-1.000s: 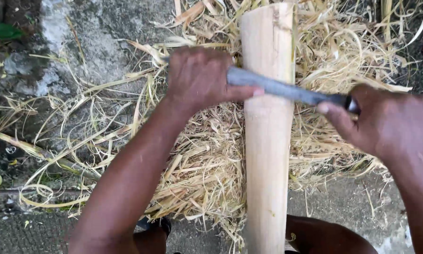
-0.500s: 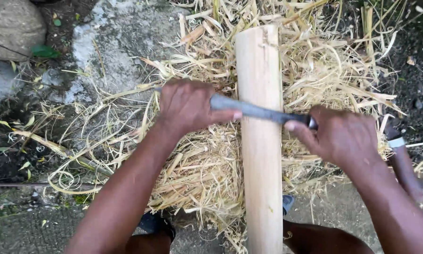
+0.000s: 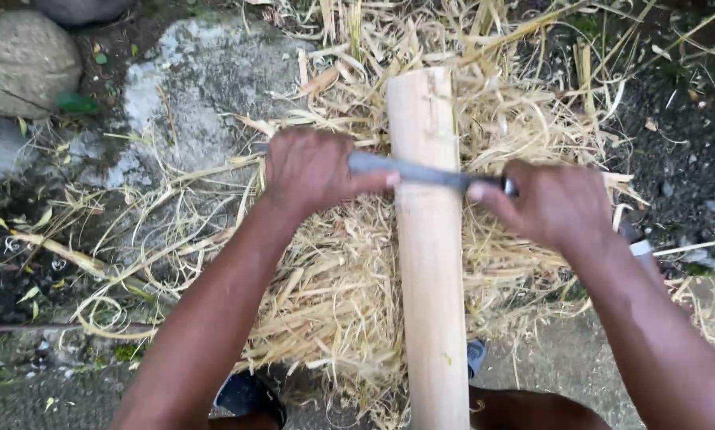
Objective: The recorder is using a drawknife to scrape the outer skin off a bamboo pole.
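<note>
A pale, peeled bamboo pole [image 3: 429,263] runs from my lap straight away from me over a heap of shavings. A grey metal blade [image 3: 425,172] lies crosswise on the pole's upper part. My left hand [image 3: 313,169] is closed around the blade's left end, the thumb pressing on top of it. My right hand [image 3: 556,203] grips the right end, where the handle is hidden inside the fist. Both hands sit level with each other on either side of the pole.
Dry straw-coloured shavings [image 3: 333,295] cover the ground under and around the pole. A large grey stone [image 3: 19,60] lies at the upper left and flat rock [image 3: 174,103] beside it. Dark soil [image 3: 676,143] is at the right. A concrete edge [image 3: 55,406] runs along the bottom.
The blade and both hands have slid along the pole away from its far end and toward me, and the view has shifted so the pole's end sits lower in frame.
</note>
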